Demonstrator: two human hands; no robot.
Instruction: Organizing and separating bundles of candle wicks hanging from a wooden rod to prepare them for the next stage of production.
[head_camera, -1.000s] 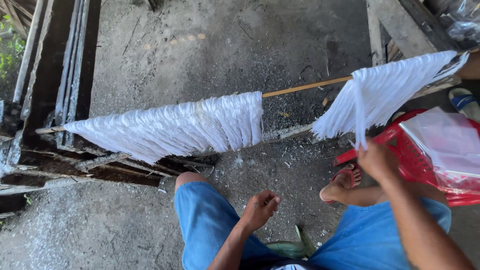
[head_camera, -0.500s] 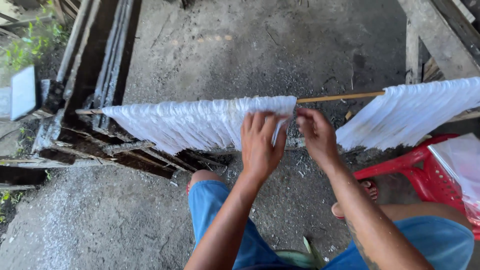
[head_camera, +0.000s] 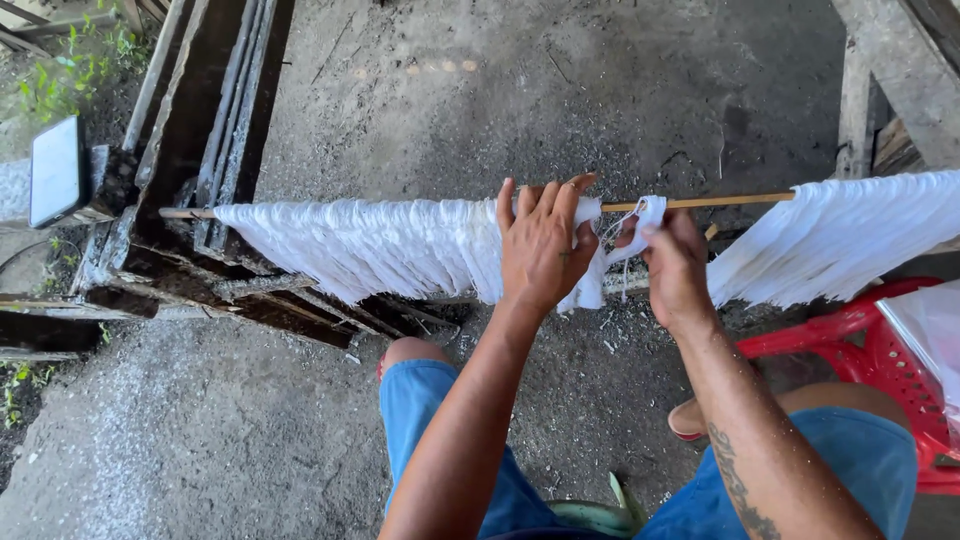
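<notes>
The left hand (head_camera: 541, 248) covers the near end of the left bundle of white strands (head_camera: 360, 245) and the wooden rod (head_camera: 700, 203) behind it. The right bundle of white strands (head_camera: 835, 240) runs off the right edge, as does the red plastic chair (head_camera: 860, 350). At lower centre, a green object (head_camera: 600, 512) is cut off, perhaps a sandal.

Soft, matt white strands (head_camera: 370, 245) hang from a smooth, pale wooden rod (head_camera: 700, 202) under my left hand (head_camera: 540, 250). At five o'clock sits a glossy red plastic basket (head_camera: 870, 350); at nine o'clock, rough weathered timber (head_camera: 190, 140). Beneath lies gritty, dull grey concrete floor (head_camera: 500, 90).
</notes>
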